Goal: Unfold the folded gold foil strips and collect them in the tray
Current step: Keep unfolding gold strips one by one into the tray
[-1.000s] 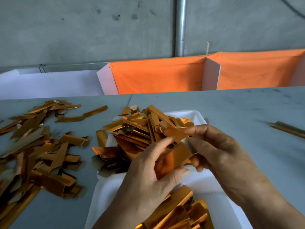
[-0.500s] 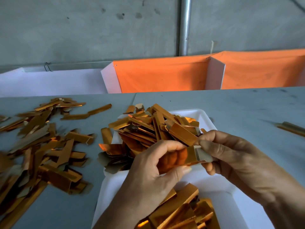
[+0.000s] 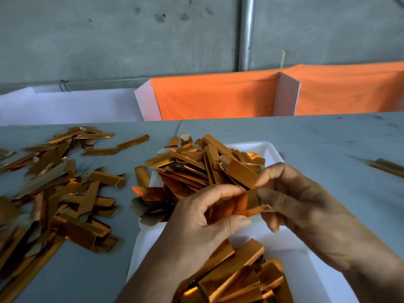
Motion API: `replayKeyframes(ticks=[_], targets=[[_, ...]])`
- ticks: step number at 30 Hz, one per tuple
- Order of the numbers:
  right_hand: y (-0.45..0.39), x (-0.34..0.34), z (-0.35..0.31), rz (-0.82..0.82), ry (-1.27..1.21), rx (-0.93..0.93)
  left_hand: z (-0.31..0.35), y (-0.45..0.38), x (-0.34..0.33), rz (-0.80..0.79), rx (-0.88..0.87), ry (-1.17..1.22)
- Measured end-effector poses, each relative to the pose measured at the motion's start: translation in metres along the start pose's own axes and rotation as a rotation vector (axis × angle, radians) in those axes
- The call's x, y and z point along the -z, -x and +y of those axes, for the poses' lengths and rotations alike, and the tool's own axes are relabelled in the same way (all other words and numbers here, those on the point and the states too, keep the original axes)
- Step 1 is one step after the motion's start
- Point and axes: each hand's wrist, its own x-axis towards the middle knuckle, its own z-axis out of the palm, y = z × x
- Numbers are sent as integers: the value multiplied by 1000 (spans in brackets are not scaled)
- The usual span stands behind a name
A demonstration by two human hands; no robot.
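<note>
Gold foil strip point(image 3: 242, 203) sits right between the two hands, held above the white tray point(image 3: 271, 149), and I read that as deliberate: whatever comes open can drop straight in. I see the left hand point(image 3: 196, 224) curled round the strip's left half, thumb under and forefinger arched over the top, so it acts as the anchor. The right hand point(image 3: 306, 206) pinches the strip's right end between thumb and fingertips, placed to work the fold open, as I judge it. Beyond them, a heap of strips point(image 3: 196, 169) crowds the tray's far end, some spilling over its left rim, and another batch point(image 3: 236, 278) fills the near end; between them bare white floor shows. Off to the left on the grey table point(image 3: 306, 136) lies the loose pile point(image 3: 54, 189), probably the stock yet to be handled. A lone strip point(image 3: 387, 166) lies far right, well apart. Against half a second back, the strip has tipped: its pale right end then stuck out level past the left fingers, and now a narrow gold edge faces up there with the right fingers closed in tighter. The grip hasn't let go on either side.
</note>
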Motion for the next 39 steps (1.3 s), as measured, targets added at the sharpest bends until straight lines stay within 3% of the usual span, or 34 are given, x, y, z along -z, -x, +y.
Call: replayKeyframes(ticks=[4, 15, 19, 24, 31, 39], targets=[[3, 10, -4, -138, -44, -20, -2, 1, 2, 8, -6, 41], [1, -3, 0, 22, 142, -37, 1, 1, 0, 21, -81, -136], [1, 7, 1, -93, -264, -137, 2, 2, 1, 50, -82, -134], [-2, 9, 7, -153, -452, -193, 3, 2, 1, 52, -90, -140], [-4, 2, 7, -35, -271, -252, 1, 1, -1, 19, -83, -162], [-3, 4, 5, -45, -217, -219, 2, 3, 0, 40, -86, -177]])
